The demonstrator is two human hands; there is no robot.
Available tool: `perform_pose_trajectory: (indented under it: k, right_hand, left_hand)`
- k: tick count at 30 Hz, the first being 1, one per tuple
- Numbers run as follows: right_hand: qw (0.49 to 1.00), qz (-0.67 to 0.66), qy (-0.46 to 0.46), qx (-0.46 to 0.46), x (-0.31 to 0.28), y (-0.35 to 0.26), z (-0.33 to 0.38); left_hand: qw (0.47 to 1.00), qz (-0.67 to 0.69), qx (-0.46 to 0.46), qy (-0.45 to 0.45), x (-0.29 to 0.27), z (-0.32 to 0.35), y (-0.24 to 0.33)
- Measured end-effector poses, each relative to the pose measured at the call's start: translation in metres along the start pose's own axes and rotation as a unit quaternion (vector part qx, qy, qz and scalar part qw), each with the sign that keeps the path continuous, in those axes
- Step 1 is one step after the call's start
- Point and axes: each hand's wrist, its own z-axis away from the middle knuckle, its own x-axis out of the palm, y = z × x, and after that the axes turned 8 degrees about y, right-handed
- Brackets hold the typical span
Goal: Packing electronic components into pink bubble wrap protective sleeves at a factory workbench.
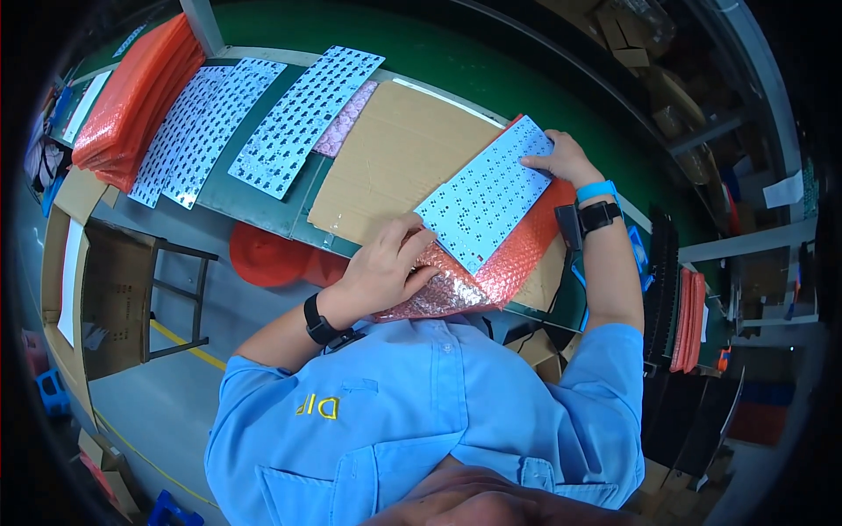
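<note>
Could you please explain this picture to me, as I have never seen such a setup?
There is no machine here: a person works with two bare hands. The one picture comes from a wide fisheye camera on the person's head, looking down, so straight edges bend. The right hand holds the far end of a white board with dark marks, thumb on top. The left hand is at its near end, by red bubble wrap; its exact grip is unclear. A cardboard sheet lies on the green table, with more white boards and a red stack further left.
</note>
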Motion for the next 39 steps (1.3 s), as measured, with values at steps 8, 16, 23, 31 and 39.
perform_pose_trajectory:
  k: [8, 16, 23, 31, 39]
  right_hand:
    - [0.998, -0.054, -0.010, 0.005, 0.000, -0.002, -0.002]
    - [0.997, -0.073, -0.017, 0.009, 0.003, 0.004, -0.005]
    - [0.997, -0.076, -0.006, -0.013, 0.002, 0.007, -0.006]
    - [0.995, -0.099, 0.000, 0.012, 0.001, 0.022, -0.033]
    - [0.914, -0.388, -0.121, 0.003, -0.079, 0.012, -0.006]
  left_hand:
    - [1.000, -0.011, 0.022, -0.013, -0.001, -0.002, -0.003]
    - [0.995, -0.067, -0.052, 0.042, 0.001, -0.019, -0.007]
    - [0.994, -0.022, -0.064, 0.082, 0.009, -0.017, -0.019]
    - [0.992, 0.036, -0.107, 0.047, 0.003, -0.028, -0.020]
    - [0.997, 0.011, -0.051, 0.053, -0.004, -0.032, -0.020]
